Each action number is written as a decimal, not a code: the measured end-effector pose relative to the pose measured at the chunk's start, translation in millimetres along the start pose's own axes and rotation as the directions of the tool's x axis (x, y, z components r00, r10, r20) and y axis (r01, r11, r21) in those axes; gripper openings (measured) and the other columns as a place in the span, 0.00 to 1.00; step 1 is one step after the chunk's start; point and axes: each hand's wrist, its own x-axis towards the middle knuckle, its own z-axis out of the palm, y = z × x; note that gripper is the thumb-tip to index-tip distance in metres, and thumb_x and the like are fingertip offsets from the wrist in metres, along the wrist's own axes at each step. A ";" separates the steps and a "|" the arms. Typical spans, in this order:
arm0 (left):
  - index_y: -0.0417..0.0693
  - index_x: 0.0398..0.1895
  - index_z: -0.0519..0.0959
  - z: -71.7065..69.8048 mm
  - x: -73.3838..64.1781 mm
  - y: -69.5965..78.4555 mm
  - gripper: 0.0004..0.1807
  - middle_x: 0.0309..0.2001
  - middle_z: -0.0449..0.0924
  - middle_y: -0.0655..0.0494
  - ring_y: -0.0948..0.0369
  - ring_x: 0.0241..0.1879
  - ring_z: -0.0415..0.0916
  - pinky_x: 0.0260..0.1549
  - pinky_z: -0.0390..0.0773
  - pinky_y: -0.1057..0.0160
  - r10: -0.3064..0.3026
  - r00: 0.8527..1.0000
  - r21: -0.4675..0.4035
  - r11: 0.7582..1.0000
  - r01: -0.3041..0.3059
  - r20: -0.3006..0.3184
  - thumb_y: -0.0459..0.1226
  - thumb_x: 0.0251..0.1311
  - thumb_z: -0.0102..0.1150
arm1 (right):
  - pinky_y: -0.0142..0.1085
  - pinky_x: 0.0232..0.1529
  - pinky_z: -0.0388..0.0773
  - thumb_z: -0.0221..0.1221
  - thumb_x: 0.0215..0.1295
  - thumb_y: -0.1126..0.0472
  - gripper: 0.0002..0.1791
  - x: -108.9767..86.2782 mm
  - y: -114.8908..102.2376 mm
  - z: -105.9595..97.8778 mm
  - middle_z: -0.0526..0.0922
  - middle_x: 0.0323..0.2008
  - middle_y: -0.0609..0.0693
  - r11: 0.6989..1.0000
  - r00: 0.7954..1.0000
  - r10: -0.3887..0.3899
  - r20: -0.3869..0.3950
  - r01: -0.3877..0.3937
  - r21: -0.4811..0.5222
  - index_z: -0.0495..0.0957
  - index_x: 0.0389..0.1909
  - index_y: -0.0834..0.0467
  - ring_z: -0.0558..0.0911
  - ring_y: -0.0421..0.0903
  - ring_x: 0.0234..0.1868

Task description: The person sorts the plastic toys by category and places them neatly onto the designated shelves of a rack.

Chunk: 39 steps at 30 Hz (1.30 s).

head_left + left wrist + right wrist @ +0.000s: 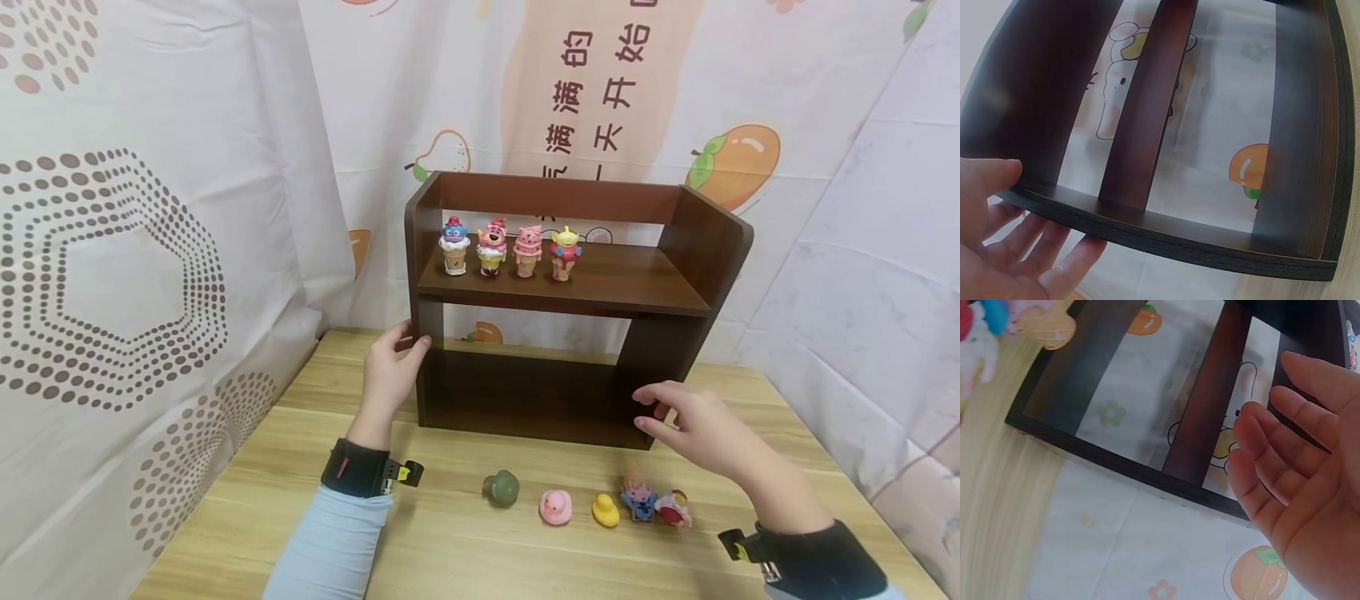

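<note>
A dark brown two-tier wooden shelf stands upright on the table. At its left side panel, my left hand grips the edge; in the left wrist view the thumb lies on one side and the fingers on the other. My right hand is beside the right panel's lower end, fingers loosely bent and holding nothing. On the upper board stand several ice-cream-cone figurines: a blue-headed one, a pink bear, a pink one and a yellow-topped one.
Before the shelf on the wooden table lie a green round toy, a pink duck, a yellow duck, a cone figurine on its side and a red-and-white figurine. A printed curtain hangs behind.
</note>
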 end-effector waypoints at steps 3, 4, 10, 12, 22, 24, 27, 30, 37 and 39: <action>0.41 0.62 0.80 0.0 0.3 -0.6 0.22 0.56 0.82 0.44 0.48 0.55 0.80 0.50 0.82 0.48 0.002 1.000 0.005 1.000 -0.002 -0.004 0.40 0.68 0.64 | 0.31 0.26 0.75 0.72 0.61 0.61 0.14 -5.6 1.5 2.9 0.84 0.38 0.42 1.000 1.000 0.002 0.004 -0.002 -0.018 0.84 0.47 0.56 0.77 0.35 0.30; 0.41 0.62 0.80 0.1 0.3 -0.9 0.22 0.56 0.82 0.44 0.48 0.55 0.80 0.50 0.82 0.48 0.004 1.000 0.008 1.000 -0.004 -0.005 0.40 0.68 0.64 | 0.31 0.27 0.76 0.72 0.60 0.62 0.14 -7.5 2.0 3.9 0.84 0.39 0.42 1.000 1.000 -0.001 0.004 0.001 -0.026 0.84 0.47 0.56 0.79 0.37 0.32; 0.41 0.62 0.80 0.8 0.6 -2.0 0.22 0.56 0.82 0.45 0.49 0.54 0.81 0.50 0.83 0.48 0.004 1.000 0.016 1.000 -0.003 -0.011 0.41 0.68 0.64 | 0.37 0.33 0.81 0.73 0.58 0.62 0.15 -18.8 6.1 11.8 0.86 0.42 0.44 0.997 1.000 -0.021 0.023 0.023 -0.077 0.84 0.46 0.56 0.83 0.43 0.38; 0.42 0.62 0.80 1.0 0.5 -2.1 0.22 0.56 0.82 0.45 0.49 0.54 0.81 0.50 0.83 0.48 0.000 1.000 0.018 1.000 0.000 -0.011 0.41 0.68 0.64 | 0.41 0.36 0.83 0.73 0.58 0.61 0.15 -22.6 7.8 13.9 0.86 0.43 0.46 0.996 0.999 -0.018 0.039 0.021 -0.084 0.84 0.46 0.56 0.84 0.46 0.39; 0.40 0.62 0.80 1.4 0.3 -2.6 0.22 0.55 0.82 0.44 0.48 0.55 0.80 0.51 0.82 0.48 -0.004 1.000 0.010 1.000 0.004 -0.011 0.40 0.68 0.64 | 0.45 0.40 0.83 0.76 0.55 0.53 0.23 -36.6 16.0 19.6 0.84 0.45 0.47 0.995 0.986 0.030 0.163 -0.014 -0.095 0.83 0.50 0.56 0.83 0.49 0.40; 0.41 0.62 0.80 1.5 0.1 -2.6 0.22 0.55 0.82 0.44 0.49 0.55 0.80 0.51 0.82 0.49 -0.001 1.000 0.012 1.000 0.001 -0.008 0.41 0.68 0.64 | 0.46 0.40 0.83 0.76 0.54 0.52 0.25 -39.2 16.6 20.1 0.84 0.45 0.48 0.995 0.982 0.036 0.188 -0.018 -0.100 0.83 0.51 0.57 0.83 0.50 0.41; 0.42 0.62 0.80 1.4 -0.2 -2.7 0.22 0.56 0.82 0.45 0.49 0.54 0.80 0.51 0.82 0.49 0.001 1.000 0.023 1.000 0.000 -0.006 0.42 0.68 0.64 | 0.48 0.43 0.83 0.77 0.52 0.52 0.26 -42.8 17.5 21.9 0.84 0.45 0.48 0.992 0.977 0.035 0.211 -0.008 -0.127 0.83 0.51 0.56 0.84 0.50 0.43; 0.43 0.61 0.80 1.6 -0.4 -3.1 0.22 0.55 0.83 0.46 0.50 0.54 0.80 0.50 0.83 0.50 0.002 1.000 0.031 1.000 -0.001 -0.009 0.42 0.68 0.64 | 0.49 0.45 0.83 0.77 0.52 0.52 0.25 -46.4 18.0 23.6 0.84 0.46 0.47 0.987 0.975 0.025 0.222 0.011 -0.160 0.83 0.50 0.55 0.84 0.50 0.45; 0.42 0.63 0.79 1.7 0.3 -5.4 0.23 0.58 0.81 0.45 0.48 0.55 0.80 0.51 0.82 0.48 0.014 1.000 0.039 0.999 -0.013 -0.005 0.42 0.69 0.63 | 0.48 0.43 0.82 0.77 0.50 0.54 0.25 -52.8 19.9 25.5 0.81 0.45 0.45 0.988 0.955 0.038 0.293 0.008 -0.156 0.82 0.49 0.53 0.83 0.47 0.43; 0.43 0.63 0.79 1.8 0.7 -5.7 0.23 0.58 0.81 0.45 0.48 0.55 0.80 0.51 0.82 0.49 0.012 1.000 0.034 0.999 -0.012 -0.006 0.42 0.69 0.63 | 0.47 0.42 0.82 0.76 0.50 0.56 0.24 -55.4 21.1 26.9 0.80 0.45 0.44 0.989 0.947 0.055 0.316 -0.008 -0.149 0.82 0.50 0.53 0.82 0.46 0.42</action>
